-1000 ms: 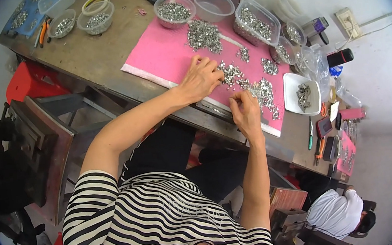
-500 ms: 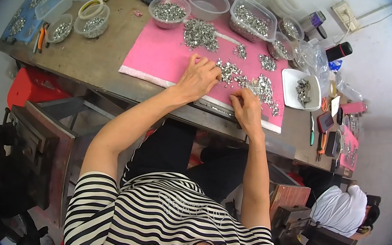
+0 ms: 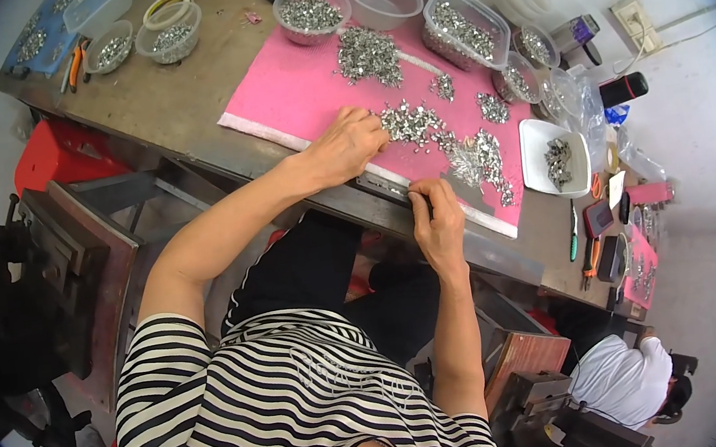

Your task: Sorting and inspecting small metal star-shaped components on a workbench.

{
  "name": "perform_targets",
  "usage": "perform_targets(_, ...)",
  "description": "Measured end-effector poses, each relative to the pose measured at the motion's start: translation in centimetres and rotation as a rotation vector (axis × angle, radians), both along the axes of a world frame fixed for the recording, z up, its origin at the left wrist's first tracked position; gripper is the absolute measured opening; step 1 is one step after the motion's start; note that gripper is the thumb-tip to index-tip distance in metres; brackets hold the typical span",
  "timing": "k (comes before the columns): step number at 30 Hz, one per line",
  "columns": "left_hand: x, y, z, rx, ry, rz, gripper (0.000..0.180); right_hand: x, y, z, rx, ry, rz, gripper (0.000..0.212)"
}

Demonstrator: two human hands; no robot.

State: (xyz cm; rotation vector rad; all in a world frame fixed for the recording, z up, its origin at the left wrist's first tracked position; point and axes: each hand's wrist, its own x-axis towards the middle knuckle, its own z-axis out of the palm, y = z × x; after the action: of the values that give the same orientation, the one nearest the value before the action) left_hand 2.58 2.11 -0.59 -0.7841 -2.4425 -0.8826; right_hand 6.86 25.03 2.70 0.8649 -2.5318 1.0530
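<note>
Both my hands are over the near edge of a pink cloth (image 3: pixel 268 86) on the workbench. My left hand (image 3: pixel 349 145) is curled, its fingertips hidden beside a scattered heap of small silvery metal pieces (image 3: pixel 413 123). My right hand (image 3: pixel 438 217) has thumb and fingers pinched together at the right end of a dark narrow bar (image 3: pixel 384 187) along the bench's front edge; anything between them is too small to make out. Beyond that hand lies a second silvery heap (image 3: pixel 487 159), with thin pin-like pieces at its left side.
At the back, a round tub (image 3: pixel 311 15) and a rectangular tub (image 3: pixel 465 27) hold silvery pieces, beside an uncovered heap (image 3: pixel 368 57). A white tray (image 3: pixel 534 169) stands right, near orange-handled pliers (image 3: pixel 592 260). Another person (image 3: pixel 619 384) sits at lower right.
My left hand has drawn back left from the heap of pieces. My right hand has moved left and nearer to me, from the cloth to the bar at the bench edge.
</note>
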Motion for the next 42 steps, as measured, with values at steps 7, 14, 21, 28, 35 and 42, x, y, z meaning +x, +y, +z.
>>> perform_targets(7, 0.0, 0.1, -0.3, 0.019, -0.031, -0.006, 0.005, 0.2, -0.2, -0.5, 0.084, 0.185, 0.004, 0.012)
perform_targets(14, 0.8, -0.3, -0.3, -0.025, -0.025, 0.046, 0.004, -0.8, 0.0, 0.8, 0.114, 0.049, 0.015, 0.007)
perform_targets(21, 1.0, 0.3, 0.1, -0.02, -0.037, 0.076, 0.004, -7.5, -1.5, -0.8, 0.238, 0.161, -0.154, 0.013)
perform_targets(28, 3.1, 1.7, 1.1, 0.31, -0.179, 0.001, 0.006, -8.0, -1.7, -1.1, 0.303, 0.226, -0.149, 0.008)
perform_targets(35, 4.9, 3.9, 1.0, 0.349, -0.167, -0.08, 0.008, -6.8, -0.1, -0.4, 0.17, 0.116, -0.14, 0.006)
perform_targets(42, 5.2, 4.5, 0.3, 0.208, 0.003, -0.041, 0.008, -6.0, 0.3, -1.2, 0.064, -0.046, -0.152, 0.005)
